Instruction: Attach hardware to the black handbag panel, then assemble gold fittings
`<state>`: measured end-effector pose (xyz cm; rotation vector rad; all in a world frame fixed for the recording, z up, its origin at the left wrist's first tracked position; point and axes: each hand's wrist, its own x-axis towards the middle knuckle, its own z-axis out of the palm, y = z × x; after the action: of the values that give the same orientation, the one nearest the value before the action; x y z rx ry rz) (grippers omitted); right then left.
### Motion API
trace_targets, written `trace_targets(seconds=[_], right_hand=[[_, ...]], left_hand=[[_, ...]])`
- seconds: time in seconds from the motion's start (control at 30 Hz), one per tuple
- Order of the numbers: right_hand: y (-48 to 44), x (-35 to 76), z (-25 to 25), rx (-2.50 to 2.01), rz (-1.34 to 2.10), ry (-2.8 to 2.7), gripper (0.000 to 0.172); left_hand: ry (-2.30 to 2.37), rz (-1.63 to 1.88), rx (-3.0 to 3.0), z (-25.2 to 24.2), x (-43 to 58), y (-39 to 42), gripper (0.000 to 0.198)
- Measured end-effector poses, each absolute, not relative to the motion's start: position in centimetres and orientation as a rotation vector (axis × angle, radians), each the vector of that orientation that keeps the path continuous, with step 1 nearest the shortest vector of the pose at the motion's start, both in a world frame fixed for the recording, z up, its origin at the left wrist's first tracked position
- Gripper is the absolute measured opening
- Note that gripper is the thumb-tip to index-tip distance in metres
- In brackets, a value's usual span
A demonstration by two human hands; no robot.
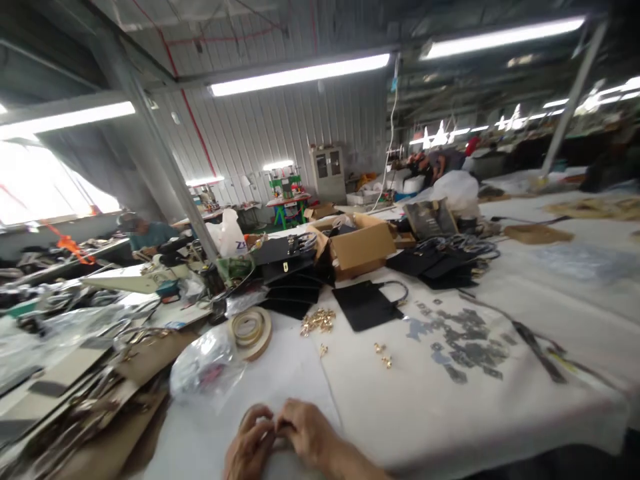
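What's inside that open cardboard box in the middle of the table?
The cardboard box stands open, flaps up. Over its rim only a dark item shows at the back. The near wall hides the rest, so the contents cannot be told.

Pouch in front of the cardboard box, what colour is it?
The pouch is black; the head view shows it best.

Two bare hands meet at the near edge of a white worktop. The left hand and right hand rest knuckles up, fingers curled, their tips touching. Anything pinched between them is hidden. Just beyond the left hand lies a crumpled clear bag, its contents blurred
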<state>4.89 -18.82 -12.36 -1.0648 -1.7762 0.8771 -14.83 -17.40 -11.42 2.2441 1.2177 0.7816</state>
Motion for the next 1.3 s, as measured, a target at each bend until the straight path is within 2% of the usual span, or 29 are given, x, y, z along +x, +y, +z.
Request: trace_targets(seconds=[0.17, 0.37, 0.5, 0.6, 0.63, 0.8, 0.97, 1.1, 1.23, 1.3], right_hand=[[-19.4, 6.3, -11.0, -0.982, 0.899, -1.744, 0.022], [-21.1, 7.8, -10.1, -0.924, 1.158, -1.511, 0.007], [-21.3, 12.3, -11.1, -1.059, 1.131, -1.382, 0.018], [-20.8, 16.7, -12.4, -1.175, 1.038, -1.170, 0.030], [-20.5, 18.0, -12.8, -1.196, 1.018, -1.067, 0.033], [-19.9, 20.9, -14.1, -1.053, 1.104, -0.625, 0.036], [-19.6, 20.4, -13.7, -1.128, 1.096, -0.787, 0.035], [-19.6, 20.5, -13.9, -1.189, 1.078, -0.841, 0.039], [-19.4, 20.8, -14.8, -1.162, 1.103, -0.776, 0.040], [-19.4, 20.9, -15.0, -1.152, 1.113, -0.742, 0.039]], left_hand=[[1.310, 0.740, 2.257, -10.6, -13.8, -18.4, 0.034], [1.419, 0.751, 2.319, -10.9, -13.8, -18.6, 0.028], [1.445, 0.764, 2.347, -10.9, -13.9, -18.8, 0.024], [1.514, 0.740, 2.332, -10.9, -13.8, -19.1, 0.056], [1.545, 0.733, 2.321, -10.9, -13.6, -19.1, 0.061], [1.722, 0.932, 2.346, -10.6, -10.1, -17.9, 0.046], [1.442, 1.047, 2.339, -10.1, -1.9, -14.3, 0.046], [1.401, 1.046, 2.188, -10.5, 3.8, -10.7, 0.047], [1.413, 1.028, 2.018, -11.3, 5.8, -9.1, 0.017], [1.421, 1.080, 1.953, -11.7, 5.7, -9.4, 0.017]])
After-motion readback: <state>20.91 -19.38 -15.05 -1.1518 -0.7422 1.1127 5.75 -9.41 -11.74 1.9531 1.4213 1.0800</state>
